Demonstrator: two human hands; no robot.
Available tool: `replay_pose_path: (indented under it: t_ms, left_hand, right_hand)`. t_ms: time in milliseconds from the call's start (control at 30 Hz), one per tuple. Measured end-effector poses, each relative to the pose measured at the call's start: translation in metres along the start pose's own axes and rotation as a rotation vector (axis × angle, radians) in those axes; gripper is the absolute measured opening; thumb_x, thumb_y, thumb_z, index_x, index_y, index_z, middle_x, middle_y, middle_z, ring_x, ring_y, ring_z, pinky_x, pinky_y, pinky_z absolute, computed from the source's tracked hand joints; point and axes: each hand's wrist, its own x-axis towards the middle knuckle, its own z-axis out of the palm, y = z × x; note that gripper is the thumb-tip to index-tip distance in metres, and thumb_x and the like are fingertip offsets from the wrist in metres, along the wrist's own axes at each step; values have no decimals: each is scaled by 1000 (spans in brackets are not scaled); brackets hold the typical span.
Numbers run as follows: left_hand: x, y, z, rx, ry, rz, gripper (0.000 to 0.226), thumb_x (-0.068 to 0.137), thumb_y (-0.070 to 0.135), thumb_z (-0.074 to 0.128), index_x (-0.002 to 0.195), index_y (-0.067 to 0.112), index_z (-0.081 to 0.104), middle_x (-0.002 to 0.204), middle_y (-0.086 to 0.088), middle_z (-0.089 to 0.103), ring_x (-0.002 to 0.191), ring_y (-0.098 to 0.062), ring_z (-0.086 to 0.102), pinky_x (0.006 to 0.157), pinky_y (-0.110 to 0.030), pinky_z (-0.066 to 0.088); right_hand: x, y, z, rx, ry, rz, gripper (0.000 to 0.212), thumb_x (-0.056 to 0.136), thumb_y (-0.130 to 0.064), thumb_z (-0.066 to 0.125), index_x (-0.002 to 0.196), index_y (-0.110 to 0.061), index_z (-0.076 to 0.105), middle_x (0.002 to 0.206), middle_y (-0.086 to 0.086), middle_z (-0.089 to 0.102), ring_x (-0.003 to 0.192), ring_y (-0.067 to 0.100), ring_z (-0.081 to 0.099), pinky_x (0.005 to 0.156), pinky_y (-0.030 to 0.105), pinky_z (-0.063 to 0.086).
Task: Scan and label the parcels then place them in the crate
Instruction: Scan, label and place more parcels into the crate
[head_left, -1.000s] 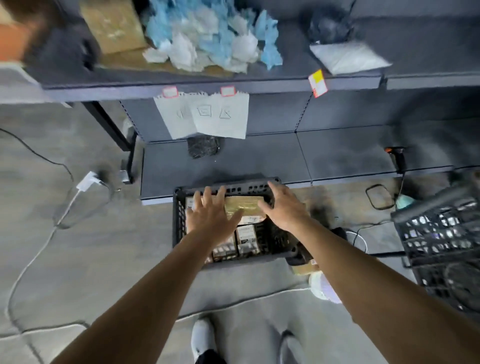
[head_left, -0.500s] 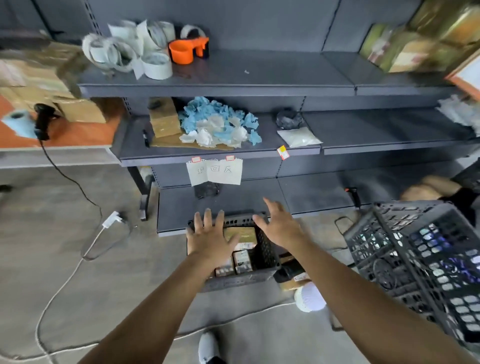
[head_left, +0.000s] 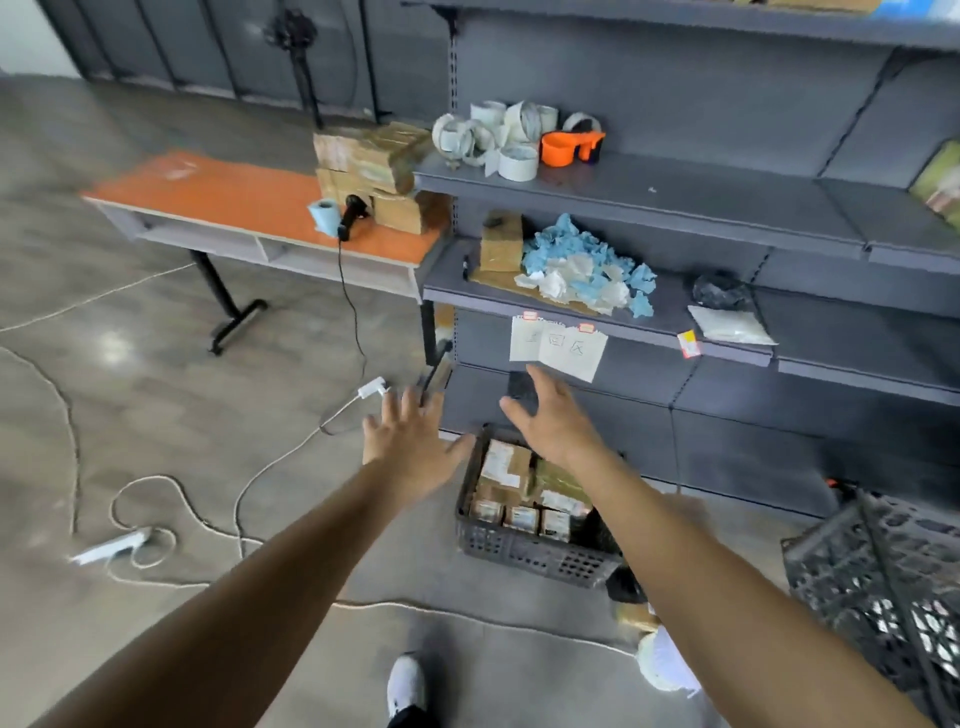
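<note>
Grey concrete floor (head_left: 156, 405) crossed by white cables (head_left: 244, 488); grey metal shelving (head_left: 675, 197) stands ahead of both hands, and an orange-topped table (head_left: 234, 197) lies far beyond the left hand (head_left: 410, 447). The dark grey perforated plastic crate (head_left: 524, 556) sits just under the right hand (head_left: 550, 426) and holds brown taped parcels (head_left: 506, 462). Both hands are spread and empty. Half a second ago they hovered over the crate; the left is now past its left rim.

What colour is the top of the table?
The table top is orange, clearest in the head view.
</note>
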Motion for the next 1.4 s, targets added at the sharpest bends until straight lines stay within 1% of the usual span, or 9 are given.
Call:
replay_pose_path:
  t_ms: [100, 200, 333, 400, 533, 800, 1133, 1267, 1400]
  left_hand:
    - [-11, -40, -13, -39, 59, -70, 78, 89, 72, 31, 151, 28, 15, 158, -8, 16, 145, -34, 15, 109, -52, 31]
    - [-13, -81, -20, -60, 85, -158, 79, 88, 74, 30, 152, 29, 14, 160, -6, 13, 146, -32, 11, 110, -50, 29]
    - [-2, -141, -28, -146, 145, -241, 79, 88, 73, 31, 152, 28, 16, 159, -6, 15, 146, -31, 11, 109, -50, 29]
    - [11, -176, -31, -162, 153, -271, 81, 88, 74, 30, 153, 28, 15, 160, -6, 14, 146, -30, 10, 110, -49, 28]
    - [53, -251, -34, -210, 166, -304, 83, 87, 75, 32, 153, 28, 17, 160, -6, 14, 147, -29, 9, 111, -50, 26]
    - [150, -376, -64, -297, 109, -283, 78, 89, 70, 33, 152, 28, 17, 159, -4, 16, 145, -26, 10, 110, -47, 25]
    - [285, -435, -84, -280, 61, -179, 77, 91, 68, 31, 153, 27, 12, 160, -6, 10, 146, -28, 7, 113, -49, 23]
    - [357, -449, -79, -267, 84, -147, 77, 90, 69, 33, 152, 28, 14, 159, -5, 15, 147, -27, 8, 113, -49, 24]
    - [451, -462, -84, -243, 98, -130, 79, 90, 70, 33, 153, 28, 13, 159, -5, 14, 147, -28, 9, 114, -49, 25]
  right_hand:
    - [-2, -36, 10, -34, -12, -98, 71, 96, -61, 43, 155, -36, 13, 162, 1, 19, 146, 27, 25, 113, 51, 33]
    - [5, -73, 24, -96, -10, -208, 72, 96, -62, 42, 155, -33, 14, 160, 0, 21, 146, 25, 24, 111, 49, 35]
    - [37, -121, 56, -134, -28, -273, 71, 93, -66, 41, 153, -34, 18, 156, 1, 27, 142, 26, 32, 107, 51, 39]
    - [57, -149, 74, -135, -41, -288, 72, 93, -66, 41, 153, -34, 17, 157, 2, 26, 142, 27, 32, 106, 52, 39]
    - [109, -209, 108, -139, -57, -291, 72, 95, -62, 43, 155, -33, 14, 159, 3, 24, 141, 28, 32, 107, 48, 38]
    - [218, -326, 152, -106, -16, -234, 73, 96, -60, 43, 156, -30, 14, 161, 6, 20, 145, 29, 28, 112, 49, 34]
    - [339, -376, 167, -168, 42, -189, 71, 96, -60, 43, 155, -34, 14, 158, 6, 24, 142, 29, 31, 107, 47, 39]
    - [410, -384, 174, -63, 30, -222, 73, 96, -55, 48, 156, -32, 13, 156, 4, 25, 137, 27, 40, 107, 43, 40]
    - [500, -395, 170, 2, 62, -233, 73, 97, -52, 50, 156, -29, 14, 153, 6, 28, 138, 27, 36, 107, 42, 38]
